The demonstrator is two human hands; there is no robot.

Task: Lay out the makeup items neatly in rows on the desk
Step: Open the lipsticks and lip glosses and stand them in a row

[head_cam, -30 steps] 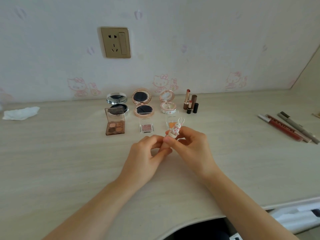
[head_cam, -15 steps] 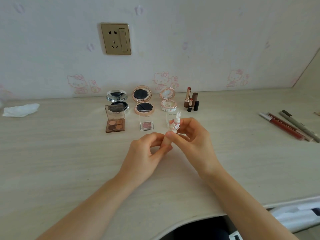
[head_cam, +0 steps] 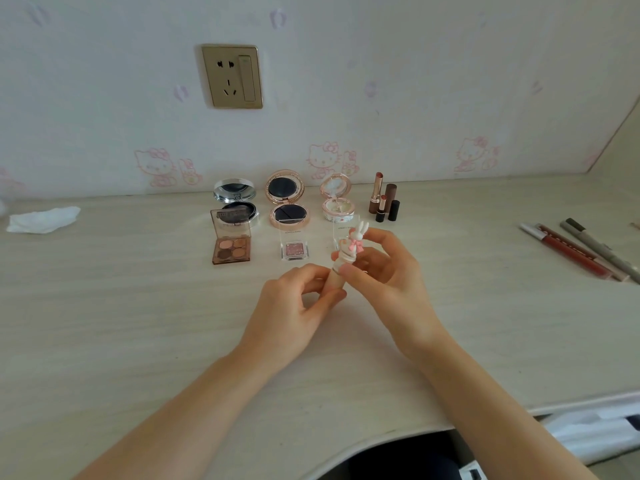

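Both hands meet mid-worktop (head_cam: 104, 323): left hand (head_cam: 294, 306) pinches the beige tube, right hand (head_cam: 388, 275) grips the glossy bunny-topped cap of the lipstick (head_cam: 348, 254). Bare pale woodgrain all around them. Open compacts (head_cam: 287, 202) and a clear case sit just beyond, the case partly hidden by the bunny.

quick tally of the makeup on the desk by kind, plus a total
Round open compacts: 3, silver, rose-gold, pink
Eyeshadow palettes: 3, four-pan, single glitter pan, a clear one partly behind the hands
Uncapped lipsticks by the wall: 2, tall, short
Bunny-topped lipstick, held by both hands: 1
Pencils and slim tubes at right: about 4, overlapping
Total: about 13
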